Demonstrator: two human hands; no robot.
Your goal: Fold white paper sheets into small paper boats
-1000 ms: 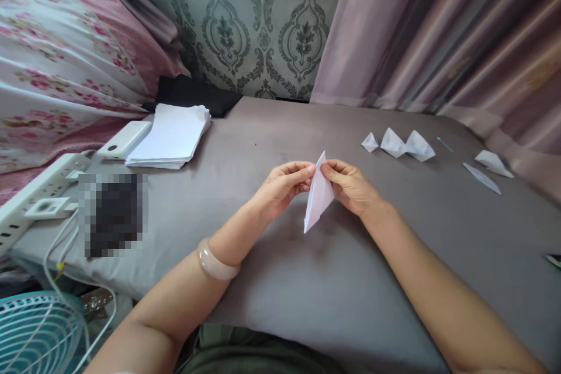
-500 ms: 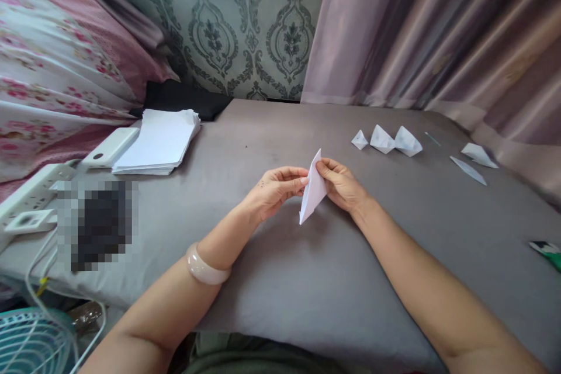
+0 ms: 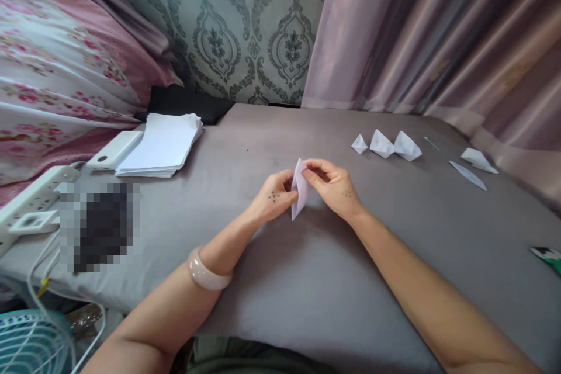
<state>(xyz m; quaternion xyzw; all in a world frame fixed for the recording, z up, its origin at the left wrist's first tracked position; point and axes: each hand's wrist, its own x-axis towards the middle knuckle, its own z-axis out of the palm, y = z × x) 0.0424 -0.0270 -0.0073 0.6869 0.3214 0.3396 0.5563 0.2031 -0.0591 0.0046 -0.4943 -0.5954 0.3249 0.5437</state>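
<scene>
A small folded sheet of white paper [image 3: 300, 194] is held upright above the middle of the table, its narrow side toward me. My left hand [image 3: 277, 194] pinches it from the left, thumb on the near face and the other fingers partly hidden behind. On the other side, my right hand [image 3: 333, 186] grips its upper right edge between thumb and fingers. Both hands are closed on the paper. To the right, farther back, stand several folded paper pieces: a small one [image 3: 359, 144] and two larger ones [image 3: 381, 144] side by side.
A stack of white paper [image 3: 153, 149] lies at the back left beside a white box [image 3: 114, 149]. Power strips [image 3: 41, 198] and cables run along the left edge, above a fan [image 3: 33, 342]. Two more paper pieces [image 3: 468, 175] and a thin stick [image 3: 432, 143] lie at the right.
The folded paper has shifted a little left and turned, now showing a narrower shape. My right hand has moved left with it and turned, its back more in view.
</scene>
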